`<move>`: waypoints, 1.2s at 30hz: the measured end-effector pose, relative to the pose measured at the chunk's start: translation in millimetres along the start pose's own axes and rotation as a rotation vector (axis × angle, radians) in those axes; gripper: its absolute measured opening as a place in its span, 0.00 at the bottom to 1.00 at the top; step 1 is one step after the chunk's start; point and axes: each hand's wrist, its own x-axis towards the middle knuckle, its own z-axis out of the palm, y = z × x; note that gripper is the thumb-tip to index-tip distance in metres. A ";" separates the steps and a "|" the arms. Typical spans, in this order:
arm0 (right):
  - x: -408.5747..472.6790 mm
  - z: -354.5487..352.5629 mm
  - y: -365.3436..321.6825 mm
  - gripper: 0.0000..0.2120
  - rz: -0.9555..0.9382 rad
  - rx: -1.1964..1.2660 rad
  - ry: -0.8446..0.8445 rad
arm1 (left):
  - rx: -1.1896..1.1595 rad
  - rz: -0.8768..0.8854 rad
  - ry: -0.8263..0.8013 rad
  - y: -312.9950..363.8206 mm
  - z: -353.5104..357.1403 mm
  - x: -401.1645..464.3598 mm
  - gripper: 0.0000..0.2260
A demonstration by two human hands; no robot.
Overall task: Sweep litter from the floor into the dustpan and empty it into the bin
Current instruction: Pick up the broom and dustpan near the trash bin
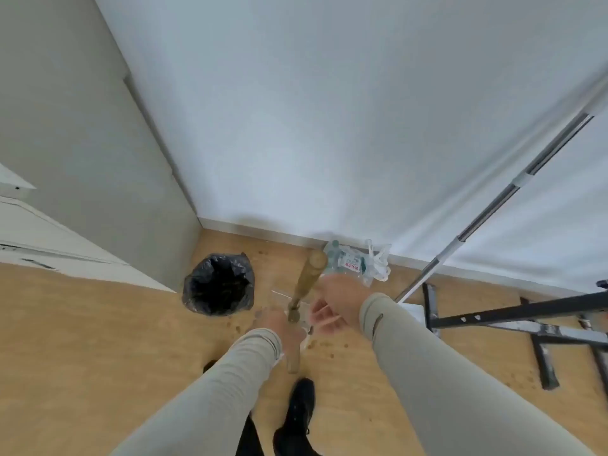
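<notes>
A wooden broom handle (309, 274) rises toward the camera in the middle of the view. My left hand (279, 325) grips it low down, and its lower end shows below the hand. My right hand (330, 307) is blurred, just right of the handle, with its fingers spread toward it and nothing plainly in them. The bin (218, 284), lined with a black bag, stands open on the floor to the left of the handle. Brown litter crumbs (329, 345) are scattered on the wooden floor around my hands. I cannot make out a dustpan.
A clear plastic bag of bottles (353, 261) lies against the white wall behind the handle. A metal mop pole (493, 199) leans at the right above a black metal frame (526, 315). A white cabinet (49, 238) is at the left. My black shoe (301, 413) is below.
</notes>
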 end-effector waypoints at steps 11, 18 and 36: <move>25.5 13.5 -19.7 0.03 0.171 0.609 -0.148 | -0.520 0.012 0.039 -1.7 37.1 26.8 0.13; 26.2 -53.6 -33.3 0.09 0.173 0.672 -0.047 | -0.675 -0.067 -0.100 -34.1 63.0 -23.6 0.20; -35.4 64.8 45.9 0.08 0.278 0.077 -0.234 | -0.436 -0.241 0.260 -204.3 -0.8 -150.5 0.10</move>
